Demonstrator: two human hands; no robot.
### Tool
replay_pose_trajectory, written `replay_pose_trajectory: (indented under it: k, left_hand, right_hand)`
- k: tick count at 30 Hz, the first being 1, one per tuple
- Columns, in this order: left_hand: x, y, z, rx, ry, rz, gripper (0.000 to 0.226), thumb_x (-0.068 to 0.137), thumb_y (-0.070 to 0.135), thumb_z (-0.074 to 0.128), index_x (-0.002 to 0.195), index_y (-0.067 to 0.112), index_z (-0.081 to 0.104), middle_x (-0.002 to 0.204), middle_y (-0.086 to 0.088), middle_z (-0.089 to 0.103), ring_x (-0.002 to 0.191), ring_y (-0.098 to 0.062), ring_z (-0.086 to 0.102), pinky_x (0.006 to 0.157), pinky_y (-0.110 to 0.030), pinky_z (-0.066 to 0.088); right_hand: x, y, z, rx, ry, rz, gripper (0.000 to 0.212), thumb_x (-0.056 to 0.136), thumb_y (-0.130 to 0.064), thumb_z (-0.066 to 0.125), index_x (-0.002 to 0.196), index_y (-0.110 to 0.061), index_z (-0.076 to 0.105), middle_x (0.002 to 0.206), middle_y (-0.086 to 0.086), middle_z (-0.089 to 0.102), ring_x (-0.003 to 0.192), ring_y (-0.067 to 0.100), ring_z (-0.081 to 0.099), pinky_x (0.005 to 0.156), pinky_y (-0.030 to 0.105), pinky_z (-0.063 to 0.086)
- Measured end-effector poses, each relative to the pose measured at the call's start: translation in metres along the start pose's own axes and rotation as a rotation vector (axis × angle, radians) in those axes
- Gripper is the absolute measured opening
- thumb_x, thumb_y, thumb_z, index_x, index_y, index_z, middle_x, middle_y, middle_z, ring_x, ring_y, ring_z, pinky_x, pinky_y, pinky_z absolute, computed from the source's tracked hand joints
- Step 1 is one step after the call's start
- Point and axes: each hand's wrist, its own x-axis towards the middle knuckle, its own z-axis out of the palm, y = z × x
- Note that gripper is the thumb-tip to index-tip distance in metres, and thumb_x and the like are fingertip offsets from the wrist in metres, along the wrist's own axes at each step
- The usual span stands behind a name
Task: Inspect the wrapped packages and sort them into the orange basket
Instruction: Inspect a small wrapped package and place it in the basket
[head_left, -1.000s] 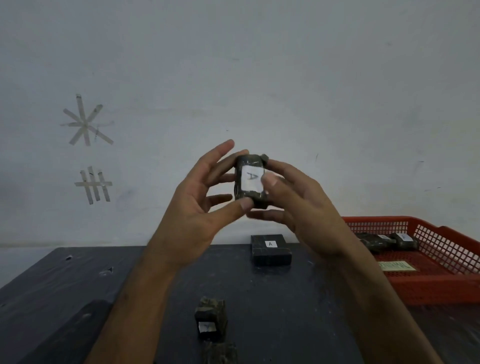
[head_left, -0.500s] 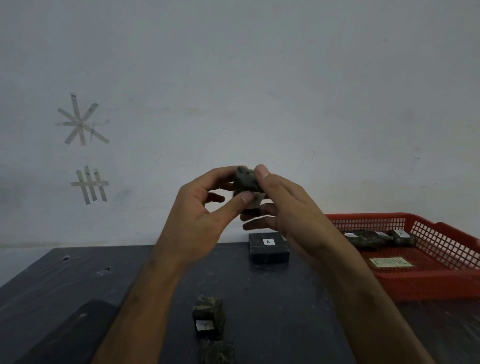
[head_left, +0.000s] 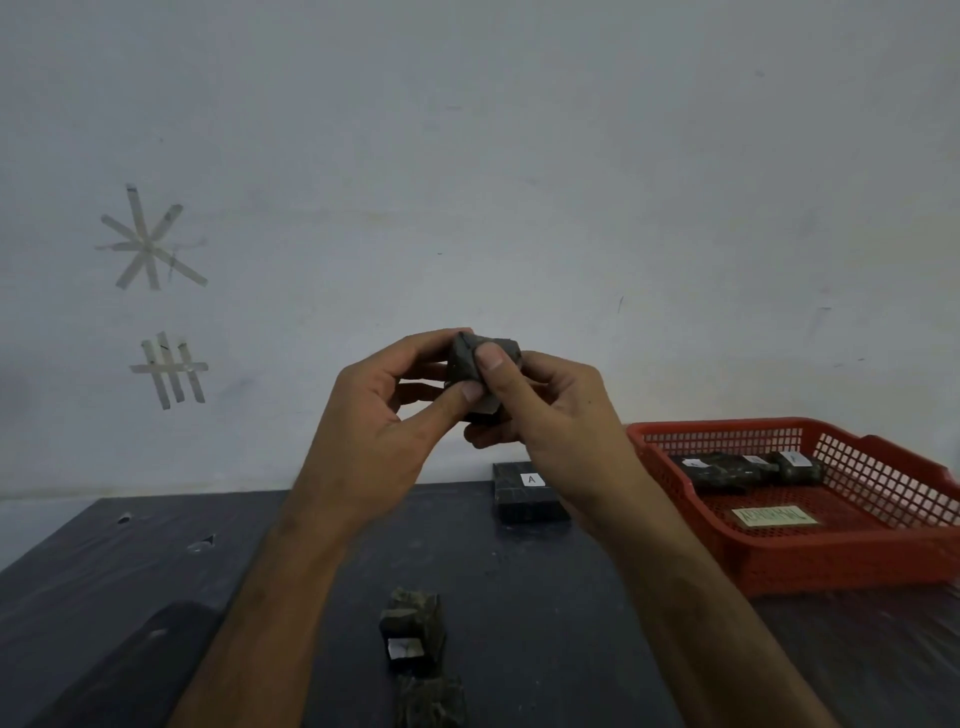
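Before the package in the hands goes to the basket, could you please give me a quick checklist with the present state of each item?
1. Package held by both hands, left and right: ok.
2. Its label readable: not ok, mostly turned away.
3. Basket has bare floor: ok.
4. Path rightward to basket: ok, only the flat block lies below.
5. Packages still on table: ok, waiting near the front edge.
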Motion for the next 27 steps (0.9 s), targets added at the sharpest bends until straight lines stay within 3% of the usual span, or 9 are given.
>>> replay_pose_trajectory:
  k: [3, 7, 10, 12, 15, 19, 23, 25, 27]
  left_hand:
    - [-0.001, 0.004, 0.003, -0.020, 0.013, -0.029, 0.046, 0.085, 0.036, 0.072, 0.129, 0.024, 0.071, 0.114, 0.011, 0.078, 0.105, -0.010, 0.076, 0.091, -0.031, 0.063]
    - [-0.002, 0.014, 0.011, -0.189, 0.102, -0.116, 0.050, 0.089, 0.032, 0.070, 0.138, 0.029, 0.063, 0.111, 0.005, 0.078, 0.096, -0.016, 0.079, 0.077, -0.028, 0.065]
    - [0.000, 0.021, 0.012, -0.362, 0.083, -0.257, 0.033, 0.096, 0.019, 0.067, 0.129, 0.023, 0.070, 0.112, -0.003, 0.080, 0.094, -0.023, 0.081, 0.077, -0.031, 0.066]
    - [0.001, 0.024, 0.014, -0.448, 0.021, -0.338, 0.028, 0.098, 0.015, 0.066, 0.125, 0.014, 0.071, 0.112, -0.009, 0.081, 0.096, -0.029, 0.081, 0.081, -0.034, 0.066]
    - [0.004, 0.034, 0.025, -0.513, -0.038, -0.403, 0.026, 0.099, 0.018, 0.064, 0.121, 0.006, 0.069, 0.105, -0.013, 0.082, 0.096, -0.033, 0.080, 0.080, -0.034, 0.066]
    - [0.007, 0.041, 0.047, -0.502, -0.084, -0.449, 0.023, 0.102, 0.019, 0.061, 0.116, 0.004, 0.071, 0.103, -0.014, 0.082, 0.093, -0.033, 0.081, 0.076, -0.034, 0.066]
    - [0.013, 0.037, 0.080, -0.518, -0.127, -0.515, 0.027, 0.106, 0.016, 0.054, 0.112, 0.000, 0.075, 0.107, -0.015, 0.081, 0.097, -0.032, 0.080, 0.082, -0.041, 0.063]
    - [0.015, 0.036, 0.101, -0.510, -0.140, -0.535, 0.029, 0.107, 0.017, 0.052, 0.110, 0.001, 0.076, 0.105, -0.013, 0.082, 0.097, -0.029, 0.080, 0.083, -0.039, 0.063]
    - [0.017, 0.035, 0.124, -0.544, -0.142, -0.549, 0.027, 0.106, 0.018, 0.055, 0.110, 0.000, 0.075, 0.104, -0.014, 0.082, 0.095, -0.028, 0.080, 0.081, -0.035, 0.065]
  right_hand:
    - [0.000, -0.003, -0.003, -0.048, 0.003, -0.008, 0.046, 0.093, -0.051, 0.059, 0.109, -0.012, 0.079, 0.083, 0.004, 0.081, 0.070, 0.019, 0.077, 0.068, 0.032, 0.065]
    - [-0.001, -0.017, -0.013, -0.067, 0.032, 0.061, 0.065, 0.094, -0.070, 0.032, 0.106, -0.024, 0.075, 0.080, 0.009, 0.077, 0.066, 0.031, 0.072, 0.062, 0.037, 0.061]
    - [-0.006, -0.029, -0.033, 0.014, -0.026, 0.069, 0.033, 0.107, -0.044, 0.049, 0.117, -0.022, 0.072, 0.085, 0.008, 0.069, 0.073, 0.027, 0.071, 0.068, 0.038, 0.061]
    - [-0.011, -0.030, -0.046, -0.083, -0.057, 0.033, 0.019, 0.102, -0.027, 0.065, 0.119, -0.023, 0.072, 0.095, 0.009, 0.071, 0.077, 0.026, 0.074, 0.073, 0.039, 0.065]
    - [-0.018, -0.030, -0.060, -0.128, -0.030, 0.024, 0.019, 0.100, -0.020, 0.069, 0.118, -0.022, 0.071, 0.104, 0.010, 0.075, 0.082, 0.030, 0.080, 0.078, 0.043, 0.067]
    - [-0.027, -0.032, -0.085, -0.114, 0.020, 0.016, 0.017, 0.101, -0.013, 0.066, 0.117, -0.016, 0.073, 0.100, 0.008, 0.079, 0.084, 0.035, 0.080, 0.081, 0.042, 0.066]
    - [-0.036, -0.034, -0.117, -0.180, 0.051, 0.027, 0.018, 0.102, -0.017, 0.065, 0.119, -0.015, 0.071, 0.102, 0.006, 0.079, 0.081, 0.025, 0.078, 0.075, 0.030, 0.061]
    - [-0.041, -0.041, -0.138, -0.323, 0.000, 0.085, 0.031, 0.094, -0.026, 0.077, 0.124, -0.024, 0.069, 0.101, 0.004, 0.080, 0.082, 0.020, 0.078, 0.075, 0.026, 0.059]
    - [-0.044, -0.047, -0.160, -0.408, -0.059, 0.144, 0.048, 0.086, -0.030, 0.086, 0.129, -0.034, 0.065, 0.102, 0.007, 0.082, 0.091, 0.026, 0.079, 0.083, 0.036, 0.061]
